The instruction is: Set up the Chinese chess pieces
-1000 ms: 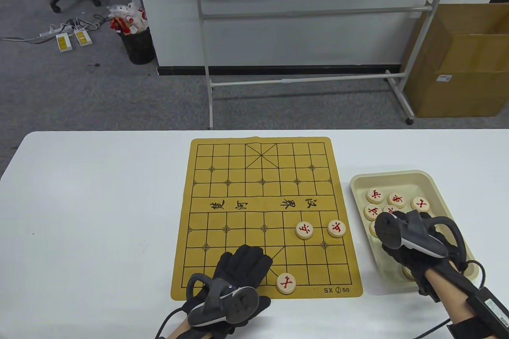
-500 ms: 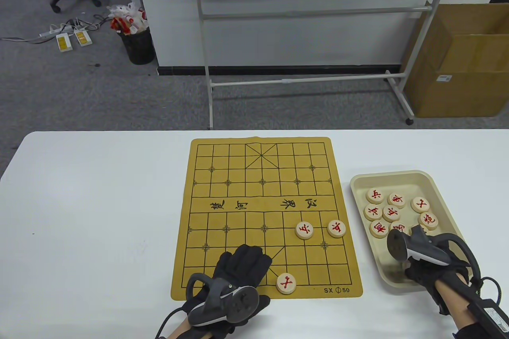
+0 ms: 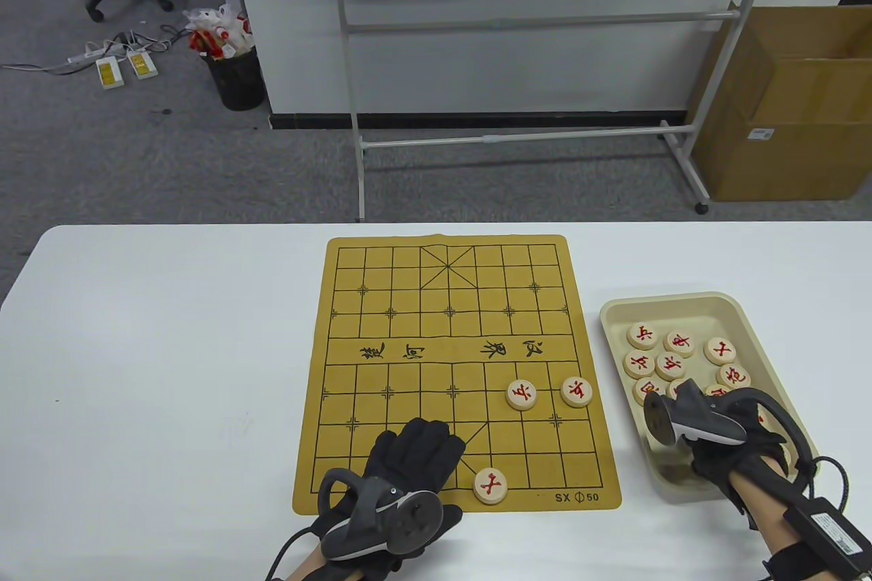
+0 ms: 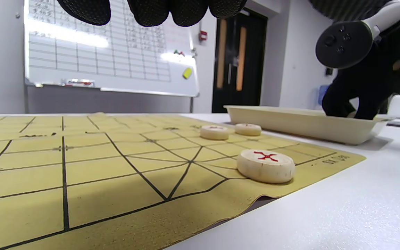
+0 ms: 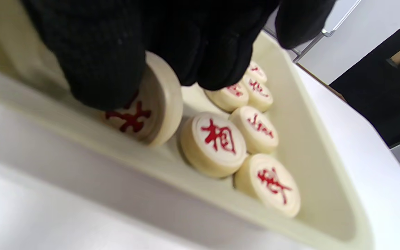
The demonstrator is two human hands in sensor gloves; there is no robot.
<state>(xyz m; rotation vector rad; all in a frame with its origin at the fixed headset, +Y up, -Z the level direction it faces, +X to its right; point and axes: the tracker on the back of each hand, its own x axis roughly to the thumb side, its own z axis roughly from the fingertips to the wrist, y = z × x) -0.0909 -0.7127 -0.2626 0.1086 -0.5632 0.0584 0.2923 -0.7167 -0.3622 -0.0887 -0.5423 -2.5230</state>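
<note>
The yellow board lies mid-table with three red-marked wooden pieces on it: two side by side and one at the near edge, which is close in the left wrist view. My left hand rests flat on the board's near edge, left of that piece, holding nothing. My right hand reaches into the near end of the cream tray. In the right wrist view my fingers pinch a tilted red-marked piece, its lower edge near the tray floor.
Several more red-marked pieces lie in the tray, three of them right beside the pinched one. A whiteboard stand and a cardboard box stand on the floor beyond the table.
My right hand drew back from the tray's middle to its near end, uncovering pieces there, then shifted slightly left. The left hand and the board pieces have not moved.
</note>
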